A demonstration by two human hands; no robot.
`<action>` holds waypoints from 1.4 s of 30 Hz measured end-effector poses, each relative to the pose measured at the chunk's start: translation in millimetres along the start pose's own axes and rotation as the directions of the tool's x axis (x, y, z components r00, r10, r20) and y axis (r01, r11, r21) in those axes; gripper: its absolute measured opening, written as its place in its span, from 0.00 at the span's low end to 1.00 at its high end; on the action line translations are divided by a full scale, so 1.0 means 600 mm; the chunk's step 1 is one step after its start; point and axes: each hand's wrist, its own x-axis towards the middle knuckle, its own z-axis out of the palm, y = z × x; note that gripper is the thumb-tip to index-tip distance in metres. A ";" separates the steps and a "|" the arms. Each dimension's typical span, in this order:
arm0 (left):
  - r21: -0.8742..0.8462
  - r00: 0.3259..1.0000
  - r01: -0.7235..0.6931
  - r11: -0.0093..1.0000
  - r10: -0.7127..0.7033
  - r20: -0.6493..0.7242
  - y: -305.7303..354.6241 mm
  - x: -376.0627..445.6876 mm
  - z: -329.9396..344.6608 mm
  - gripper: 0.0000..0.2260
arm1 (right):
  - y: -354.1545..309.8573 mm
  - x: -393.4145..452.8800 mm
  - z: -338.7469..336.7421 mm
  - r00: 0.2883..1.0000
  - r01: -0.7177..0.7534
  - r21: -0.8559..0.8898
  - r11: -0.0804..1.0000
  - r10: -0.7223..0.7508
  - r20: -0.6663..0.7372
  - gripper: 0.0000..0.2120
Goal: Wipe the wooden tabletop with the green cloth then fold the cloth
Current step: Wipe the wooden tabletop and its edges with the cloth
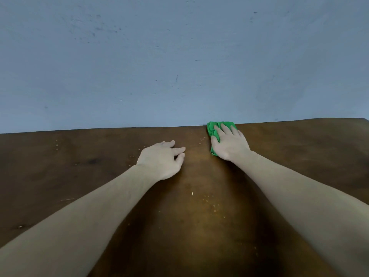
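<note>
The right hand point(229, 143) presses flat, fingers spread, on the bunched green cloth point(214, 131), whose long axis runs from the wrist toward the blue wall point(179, 56). The left hand point(161, 158) rests loosely curled and empty on the brown wooden tabletop point(79, 166), well apart.

The right hand point(229, 143) lay palm-down on the green cloth point(214, 130), its fingers point(226, 128) spread flat and pressing the bunched cloth against the wooden bench point(299, 156) at its far edge, where the bench met the blue wall point(179, 56). The left hand point(162, 158) rested on the bench well apart from the cloth, fingers loosely curled and holding nothing. Pale crumbs point(207, 198) were scattered on the bench between the forearms.
</note>
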 end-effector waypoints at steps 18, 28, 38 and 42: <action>-0.028 0.998 0.047 0.999 -0.045 0.046 0.012 -0.010 -0.010 0.23 | 0.012 0.012 -0.007 0.986 0.168 -0.040 0.985 -0.169 -0.011 0.28; -0.014 0.999 0.007 1.000 -0.006 0.050 0.004 -0.011 -0.011 0.24 | 0.070 0.004 -0.003 0.986 -0.162 0.031 0.986 0.163 -0.023 0.29; 0.018 0.994 -0.096 0.995 0.095 0.050 -0.021 -0.026 -0.010 0.26 | -0.126 0.005 0.002 0.959 0.276 -0.022 0.961 -0.274 0.076 0.27; 0.084 0.992 -0.127 0.988 0.126 0.015 -0.027 -0.056 -0.009 0.26 | -0.136 0.014 0.006 0.940 0.334 -0.023 0.942 -0.331 0.086 0.27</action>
